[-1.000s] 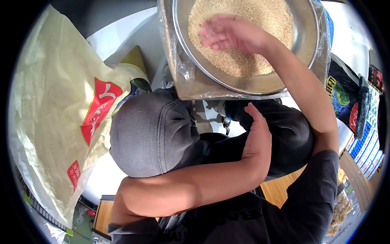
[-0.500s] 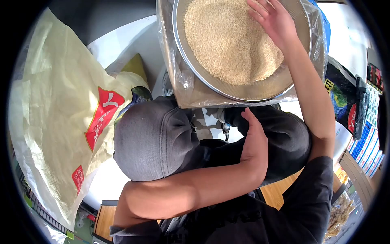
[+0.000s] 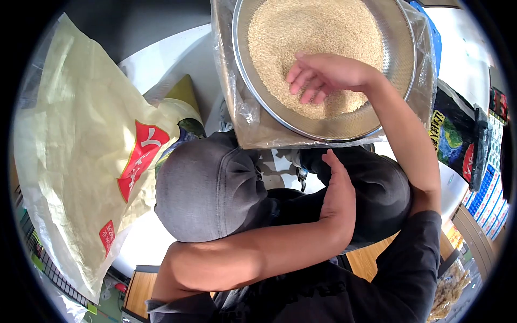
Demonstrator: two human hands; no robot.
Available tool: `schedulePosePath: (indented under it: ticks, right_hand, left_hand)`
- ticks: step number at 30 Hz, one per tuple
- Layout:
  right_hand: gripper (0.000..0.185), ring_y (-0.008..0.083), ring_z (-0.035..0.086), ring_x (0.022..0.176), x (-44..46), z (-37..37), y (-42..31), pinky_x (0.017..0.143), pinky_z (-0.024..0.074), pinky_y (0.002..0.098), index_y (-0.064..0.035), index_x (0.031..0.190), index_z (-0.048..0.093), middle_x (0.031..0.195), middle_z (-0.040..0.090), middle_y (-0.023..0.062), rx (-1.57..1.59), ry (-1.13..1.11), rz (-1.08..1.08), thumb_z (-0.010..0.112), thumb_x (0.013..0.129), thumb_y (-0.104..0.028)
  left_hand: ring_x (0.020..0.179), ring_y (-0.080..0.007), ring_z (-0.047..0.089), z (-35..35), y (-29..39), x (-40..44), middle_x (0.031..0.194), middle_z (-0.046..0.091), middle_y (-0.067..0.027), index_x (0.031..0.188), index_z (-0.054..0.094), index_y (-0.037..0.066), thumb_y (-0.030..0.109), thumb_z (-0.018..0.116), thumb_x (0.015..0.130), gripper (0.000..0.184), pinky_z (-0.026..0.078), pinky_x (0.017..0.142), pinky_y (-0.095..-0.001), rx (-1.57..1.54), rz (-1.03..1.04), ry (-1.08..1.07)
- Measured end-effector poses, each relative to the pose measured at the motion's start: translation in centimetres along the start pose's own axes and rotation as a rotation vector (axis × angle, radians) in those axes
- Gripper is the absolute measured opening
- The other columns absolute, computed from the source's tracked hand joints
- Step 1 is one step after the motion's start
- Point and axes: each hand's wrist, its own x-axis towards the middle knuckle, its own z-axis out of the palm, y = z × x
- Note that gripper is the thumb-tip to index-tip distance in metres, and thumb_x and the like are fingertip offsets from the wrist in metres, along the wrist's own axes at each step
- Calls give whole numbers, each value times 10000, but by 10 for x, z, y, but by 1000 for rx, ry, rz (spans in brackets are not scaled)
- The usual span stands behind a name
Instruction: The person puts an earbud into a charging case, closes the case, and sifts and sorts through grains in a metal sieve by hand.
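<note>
A round metal mesh sieve [image 3: 396,64] holds a broad heap of pale grain [image 3: 318,27]. It rests on a cardboard box [image 3: 245,132] covered with clear plastic. My right hand [image 3: 328,75] is over the lower middle of the heap, fingers apart and pointing left, their tips at the grain. No held object shows in it. My left hand [image 3: 339,185] lies edge-up by my right thigh, below the sieve, holding nothing visible, with its fingers mostly hidden by the view along the hand.
A large pale yellow bag [image 3: 81,134] with red labels stands at the left. At the right are a dark printed bag [image 3: 455,134] and blue-and-white packages [image 3: 482,202]. My knees [image 3: 204,188] are just below the box.
My right hand moved from the left part of the grain to the upper right, then back down and left to the lower middle. My left hand has stayed nearly still.
</note>
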Motion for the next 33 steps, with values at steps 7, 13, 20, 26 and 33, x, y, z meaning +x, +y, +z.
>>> schedulePosePath:
  ticks: [7, 13, 20, 26, 33]
  right_hand:
    - [539, 241, 643, 1157, 45, 6, -14, 998, 527, 380, -34, 1392, 483, 1286, 627, 169, 360, 201, -531, 271, 1106, -438]
    - [440, 284, 607, 1145, 28, -32, -19, 979, 500, 463, -148, 1446, 378, 1337, 575, 125, 692, 263, -640, 397, 1085, -398]
    - [478, 288, 596, 1133, -6, -57, -10, 987, 489, 473, -72, 1411, 400, 1268, 568, 129, 774, 716, -804, 363, 1091, -426]
    - [571, 258, 614, 1183, -28, -92, 37, 1075, 460, 391, 8, 1328, 534, 1285, 623, 162, 354, 926, -616, 200, 1118, -404]
    - [610, 224, 488, 1261, -21, -54, 45, 1137, 314, 416, -9, 1228, 640, 1245, 627, 114, 147, 611, -400, 292, 1096, -492]
  left_hand:
    - [1284, -311, 537, 0, -2, 1, 1376, 566, -188, 1325, 606, 5, 149, 548, 931, 423, 322, 1149, -541, -5, 1, -14]
    - [1283, -308, 537, 0, -2, 2, 1367, 570, -191, 1314, 612, 2, 149, 549, 928, 418, 322, 1151, -540, -8, 7, -11]
    - [1282, -305, 537, -1, -1, 2, 1357, 575, -194, 1302, 618, 0, 150, 551, 925, 412, 321, 1154, -538, -3, 11, -2]
    - [1281, -302, 537, -3, 1, 4, 1348, 579, -197, 1292, 624, -3, 151, 552, 922, 407, 321, 1157, -537, 8, 16, -2]
    - [1280, -299, 537, -6, 5, 10, 1337, 584, -201, 1280, 631, -5, 152, 554, 919, 401, 320, 1160, -536, 43, 26, -29]
